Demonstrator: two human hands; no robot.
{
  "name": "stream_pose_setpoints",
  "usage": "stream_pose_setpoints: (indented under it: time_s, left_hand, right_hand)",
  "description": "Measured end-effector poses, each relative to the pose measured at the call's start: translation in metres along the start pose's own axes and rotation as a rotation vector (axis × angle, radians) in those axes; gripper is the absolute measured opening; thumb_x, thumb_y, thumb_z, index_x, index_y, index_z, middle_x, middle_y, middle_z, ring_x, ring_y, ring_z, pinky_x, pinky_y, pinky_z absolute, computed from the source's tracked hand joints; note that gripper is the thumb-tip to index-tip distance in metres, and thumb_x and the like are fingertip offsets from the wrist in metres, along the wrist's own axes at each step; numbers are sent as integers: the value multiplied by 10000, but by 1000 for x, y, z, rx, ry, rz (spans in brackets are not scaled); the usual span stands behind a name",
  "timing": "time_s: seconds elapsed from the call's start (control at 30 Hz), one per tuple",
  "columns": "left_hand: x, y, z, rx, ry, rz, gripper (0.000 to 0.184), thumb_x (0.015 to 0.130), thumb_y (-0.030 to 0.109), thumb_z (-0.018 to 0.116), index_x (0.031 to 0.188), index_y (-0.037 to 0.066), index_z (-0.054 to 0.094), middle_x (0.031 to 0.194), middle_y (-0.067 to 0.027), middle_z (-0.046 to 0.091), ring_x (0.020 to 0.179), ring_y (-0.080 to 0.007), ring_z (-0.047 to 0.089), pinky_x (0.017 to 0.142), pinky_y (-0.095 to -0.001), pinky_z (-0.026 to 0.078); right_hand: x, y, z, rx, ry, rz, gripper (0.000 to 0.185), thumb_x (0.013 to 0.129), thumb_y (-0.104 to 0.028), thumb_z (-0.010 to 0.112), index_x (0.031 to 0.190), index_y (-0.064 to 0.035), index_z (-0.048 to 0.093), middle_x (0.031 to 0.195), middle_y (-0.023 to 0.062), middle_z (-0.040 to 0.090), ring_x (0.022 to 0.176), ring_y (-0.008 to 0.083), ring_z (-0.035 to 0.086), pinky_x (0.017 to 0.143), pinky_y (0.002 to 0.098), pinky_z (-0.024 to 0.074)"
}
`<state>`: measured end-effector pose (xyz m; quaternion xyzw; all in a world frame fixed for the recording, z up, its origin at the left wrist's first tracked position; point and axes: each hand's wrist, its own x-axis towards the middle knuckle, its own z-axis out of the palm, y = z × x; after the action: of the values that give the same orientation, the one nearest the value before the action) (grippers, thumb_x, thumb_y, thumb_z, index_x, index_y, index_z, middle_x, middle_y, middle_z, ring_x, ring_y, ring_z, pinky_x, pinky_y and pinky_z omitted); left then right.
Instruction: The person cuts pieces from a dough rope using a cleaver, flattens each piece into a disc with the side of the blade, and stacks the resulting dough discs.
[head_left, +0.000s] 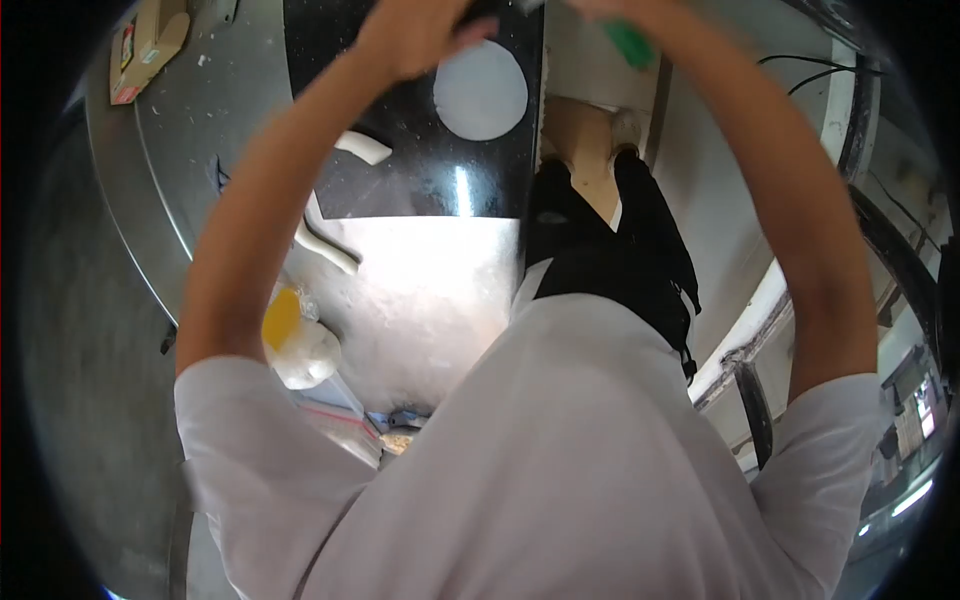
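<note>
At the top edge, my left hand [415,38] is over the black board [400,185], its thumb by a dark shape I cannot make out. Motion blur and the frame edge hide its other fingers. Just below that hand lies a flat, round, whitish disc [480,90]. My right hand [605,8], mostly cut off, is closed around what looks like a green-handled tool [628,45], whose handle sticks out under the wrist. Between the hands a small greyish bit shows, too blurred to name. One white strip [365,148] lies on the board; a curved white strip [328,248] lies beside it.
A metal worktop [420,300] runs along my left side. On it are a plastic bag of white stuff [308,355] with a yellow piece [281,318], and a cardboard box [150,48] at the far left. Metal framing [755,400] and dark cables [810,62] are on my right.
</note>
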<state>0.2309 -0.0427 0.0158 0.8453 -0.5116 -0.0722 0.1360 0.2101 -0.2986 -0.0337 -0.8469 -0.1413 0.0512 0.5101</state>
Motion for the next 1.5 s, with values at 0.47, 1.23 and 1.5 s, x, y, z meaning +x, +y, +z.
stream_pose_setpoints:
  time_s: [0.47,1.23,1.5]
  left_hand:
    - [-23,56,-40,-136,-427,-128,173,755,7,771,877,55,657,1064,-97,682,1031,-296,660,881,-435,533]
    - [-6,-75,-90,-1151,751,-1127,425,849,1,745,1236,-22,572,1062,-126,663,886,-189,688,699,-302,596]
    - [-70,-73,-19,-312,973,-1516,544,844,162,791,1296,-24,552,1134,-187,657,995,-302,673,826,-406,566]
  right_hand:
    - [-243,-86,65,44,-372,413,506,921,-274,745,1251,31,512,1046,291,676,953,465,676,843,479,527]
    - [-59,-43,-39,70,-845,403,379,912,-250,762,1087,9,549,948,299,692,936,475,683,807,498,530]
    - [-8,-23,-58,39,-878,391,363,915,-253,760,1053,0,539,877,273,689,874,480,680,759,512,526]
